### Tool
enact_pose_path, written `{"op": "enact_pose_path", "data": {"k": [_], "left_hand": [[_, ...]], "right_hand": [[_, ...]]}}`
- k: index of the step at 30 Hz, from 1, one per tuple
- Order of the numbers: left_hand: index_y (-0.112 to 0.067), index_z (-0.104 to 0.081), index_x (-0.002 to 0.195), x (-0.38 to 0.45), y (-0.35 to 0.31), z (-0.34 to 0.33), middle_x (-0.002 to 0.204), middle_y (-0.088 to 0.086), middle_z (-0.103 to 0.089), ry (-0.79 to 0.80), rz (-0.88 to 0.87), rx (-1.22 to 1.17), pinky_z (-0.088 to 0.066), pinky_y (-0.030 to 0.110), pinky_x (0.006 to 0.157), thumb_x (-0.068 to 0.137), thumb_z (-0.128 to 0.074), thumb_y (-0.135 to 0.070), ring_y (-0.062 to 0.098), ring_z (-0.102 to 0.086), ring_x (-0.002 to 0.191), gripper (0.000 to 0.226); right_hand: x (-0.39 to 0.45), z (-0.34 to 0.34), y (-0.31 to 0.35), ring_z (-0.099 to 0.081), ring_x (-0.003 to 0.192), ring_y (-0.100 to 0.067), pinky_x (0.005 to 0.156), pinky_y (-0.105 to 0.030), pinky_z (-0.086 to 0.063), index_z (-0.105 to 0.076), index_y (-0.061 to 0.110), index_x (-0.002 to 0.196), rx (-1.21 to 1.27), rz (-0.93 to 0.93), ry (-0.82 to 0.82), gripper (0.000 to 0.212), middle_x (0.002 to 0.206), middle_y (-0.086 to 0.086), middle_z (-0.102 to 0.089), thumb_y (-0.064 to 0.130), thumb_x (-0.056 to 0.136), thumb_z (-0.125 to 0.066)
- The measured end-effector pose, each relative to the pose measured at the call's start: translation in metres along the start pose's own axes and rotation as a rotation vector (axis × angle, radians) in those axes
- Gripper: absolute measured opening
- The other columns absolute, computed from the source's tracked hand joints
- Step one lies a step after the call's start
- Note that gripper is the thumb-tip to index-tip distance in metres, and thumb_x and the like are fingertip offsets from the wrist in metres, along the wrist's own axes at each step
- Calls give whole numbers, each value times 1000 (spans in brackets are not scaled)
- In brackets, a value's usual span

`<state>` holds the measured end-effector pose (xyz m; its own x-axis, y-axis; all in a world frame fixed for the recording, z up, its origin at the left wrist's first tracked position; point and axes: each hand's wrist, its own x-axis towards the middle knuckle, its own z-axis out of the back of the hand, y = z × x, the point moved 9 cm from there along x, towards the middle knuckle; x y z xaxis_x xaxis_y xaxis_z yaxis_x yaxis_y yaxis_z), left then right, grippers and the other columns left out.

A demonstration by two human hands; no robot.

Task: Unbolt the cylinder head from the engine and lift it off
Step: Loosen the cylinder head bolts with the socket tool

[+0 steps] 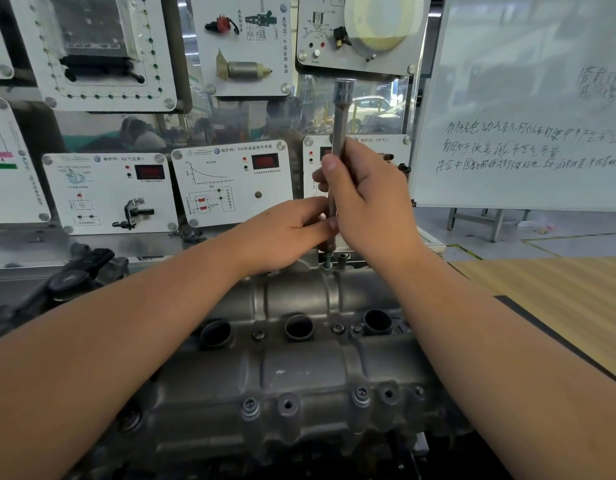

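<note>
We grip the extension [339, 143] in both fists, right hand [365, 195] above left hand [286, 230], mid-frame; head [299, 368] unlifted, near bolts [361, 393] remain.

Facing a training display wall [230, 119]: white sensor panels [232, 183] bolted on with round standoffs, some with red digital readouts [265, 162], diagrams, mounted parts. Glass between the panels reflects a workshop. To my right a whiteboard [521, 109] on a metal stand, handwritten lines across it. Pale grey floor [549, 242] with a yellow line. Wood-grain tabletop [556, 289] at right, dark edge strip. Even, diffuse light.
</note>
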<state>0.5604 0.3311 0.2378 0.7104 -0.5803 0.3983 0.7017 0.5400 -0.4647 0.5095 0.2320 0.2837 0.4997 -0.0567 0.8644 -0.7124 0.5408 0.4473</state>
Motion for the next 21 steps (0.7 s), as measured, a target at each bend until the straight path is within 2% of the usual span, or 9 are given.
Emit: {"op": "enact_pose_path", "data": {"k": [2,4,9,11,14,16,18,20,21], "left_hand": [[-20,-63,117,0,1,0,102,3,-73,9,2,1,-52,50,90,104,-52,-41,22,-68,97,26],[-20,-64,114,0,1,1,100,2,-73,1,-6,6,-52,52,89,102,-55,-41,22,-68,94,25],[-32,-62,109,2,0,0,102,5,-72,-1,-22,19,-54,50,87,99,-57,-47,22,-68,94,18],[-27,-64,111,3,2,1,98,-1,-73,-13,-17,1,-55,47,83,100,-57,-46,18,-69,91,23],[-32,-64,111,2,5,1,90,-9,-72,-15,-7,-26,-51,34,71,103,-52,-44,5,-65,76,18],[-30,-63,114,2,6,0,94,-2,-73,-10,-6,-34,-53,39,76,105,-50,-42,16,-66,83,20],[-25,-63,116,2,5,0,94,-5,-73,-4,-7,-14,-54,41,80,104,-52,-42,14,-67,86,24],[-29,-64,110,3,4,2,90,-15,-72,-11,-16,8,-54,35,75,101,-55,-44,5,-66,81,19],[-30,-63,107,4,4,2,90,-14,-72,-14,-19,19,-54,35,74,100,-57,-45,7,-66,81,17]], "right_hand": [[-1,-3,-3,-68,89,0,79,-29,-55,-58,21,117,32,-32,28,17,88,17,-70,23,105,-46],[-2,-5,-3,-70,93,-4,84,-32,-56,-47,19,140,71,-55,38,35,94,14,-72,24,106,-47],[-2,-2,1,-63,83,-2,73,-14,-48,-59,14,127,51,7,-10,28,86,18,-66,24,100,-61],[-2,1,4,-61,80,-5,72,-19,-49,-65,11,113,18,38,-40,18,82,17,-63,22,100,-59],[-2,-2,4,-64,76,-7,71,-33,-52,-61,14,97,1,37,0,14,81,11,-67,20,104,-49],[-1,-4,0,-66,80,-3,74,-30,-55,-59,20,115,21,-2,23,17,89,13,-70,21,106,-45],[-1,-5,-3,-68,83,-3,74,-25,-55,-46,17,144,46,-38,24,38,96,11,-72,23,106,-45],[-2,-4,-3,-68,84,-3,74,-23,-54,-42,16,148,55,-35,10,46,95,8,-74,27,104,-51],[-3,-2,-1,-67,83,-3,73,-21,-53,-45,16,144,49,-23,-2,45,91,10,-72,29,102,-56]]}}
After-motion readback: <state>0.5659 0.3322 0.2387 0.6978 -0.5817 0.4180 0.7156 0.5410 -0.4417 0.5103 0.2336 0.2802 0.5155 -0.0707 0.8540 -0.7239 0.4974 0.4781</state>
